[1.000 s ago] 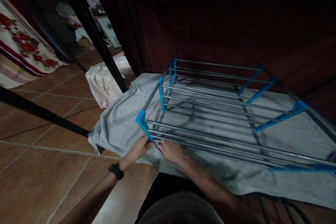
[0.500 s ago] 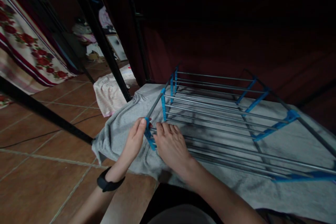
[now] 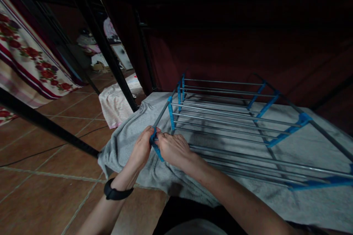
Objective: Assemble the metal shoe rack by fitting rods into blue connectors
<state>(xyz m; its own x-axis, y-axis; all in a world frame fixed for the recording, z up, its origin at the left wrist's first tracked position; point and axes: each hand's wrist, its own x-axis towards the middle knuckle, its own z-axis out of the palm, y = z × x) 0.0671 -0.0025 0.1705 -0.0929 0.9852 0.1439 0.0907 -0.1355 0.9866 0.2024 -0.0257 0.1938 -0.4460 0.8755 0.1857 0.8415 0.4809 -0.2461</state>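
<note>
My right hand [image 3: 174, 148] is curling in closer than half a second ago — folding over the near rod [image 3: 248, 156] beside the blue bracket [image 3: 157, 151]. My left hand [image 3: 141, 147] is pinching that bracket's top; the rack [image 3: 234, 114] is resting on grey cloth [image 3: 124, 145].

In a dimly lit room, a floor of brownish-orange tiles [image 3: 49, 189] with pale joints extends at left beneath slanting black posts [image 3: 109, 62], with a rose-patterned cloth [image 3: 47, 74] hanging beyond, jumbled belongings [image 3: 99, 60] farther back, and dark red fabric [image 3: 220, 55] behind.
</note>
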